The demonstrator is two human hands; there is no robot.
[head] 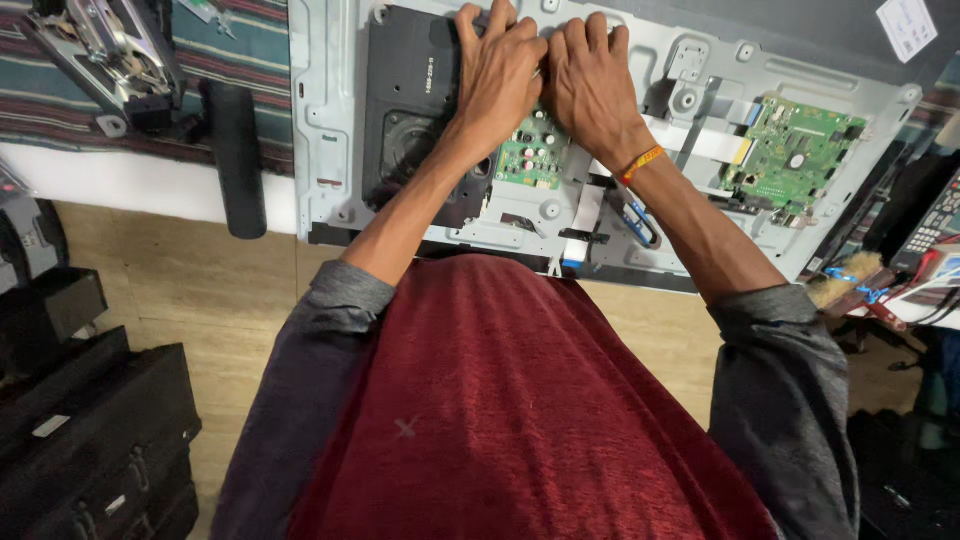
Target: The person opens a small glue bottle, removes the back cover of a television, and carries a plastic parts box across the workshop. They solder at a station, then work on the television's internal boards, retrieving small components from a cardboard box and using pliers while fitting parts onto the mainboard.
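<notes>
Your left hand (497, 75) and right hand (590, 85) press side by side, knuckles touching, fingers curled down onto the metal back panel (330, 120) of an opened flat screen; whether they grip anything underneath, you cannot tell. Just below them sits a small green circuit board (532, 152). A larger green board (795, 150) lies to the right, a black speaker box (410, 110) to the left.

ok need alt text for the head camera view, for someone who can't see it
Seen from above, a person's left hand and right hand press side by side on the metal back panel of an opened flat screen, above a small green circuit board. A larger green board sits right.
</notes>
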